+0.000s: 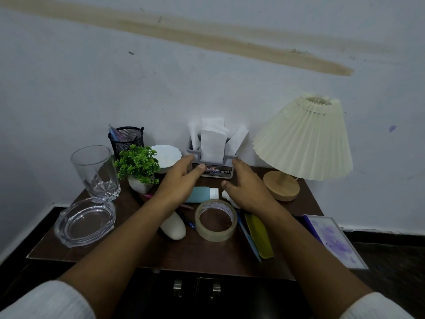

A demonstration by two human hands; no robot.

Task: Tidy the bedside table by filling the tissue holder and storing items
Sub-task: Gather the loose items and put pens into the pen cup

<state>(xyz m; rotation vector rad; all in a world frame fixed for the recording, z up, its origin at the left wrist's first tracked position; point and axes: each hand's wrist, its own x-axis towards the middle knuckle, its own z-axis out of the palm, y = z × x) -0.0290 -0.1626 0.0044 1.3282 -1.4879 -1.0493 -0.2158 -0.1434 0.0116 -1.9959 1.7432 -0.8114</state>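
Grey tissue holder (212,157), full of tissues (211,143), stands just left of the lamp (303,139); my left hand (181,180) and right hand (247,187) flank it, fingers (187,159) loosely spread; I judge storing loose items next.

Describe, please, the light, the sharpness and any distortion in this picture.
Head view: dim, even light, soft shadows; no strong glare on the glass tumbler; wide-angle lens stretches the forearms toward the corners; the label on the tissue holder is only partly legible.

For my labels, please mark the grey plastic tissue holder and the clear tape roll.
grey plastic tissue holder (226,172): head view, front label panel.
clear tape roll (216,236): head view, near outer wall.
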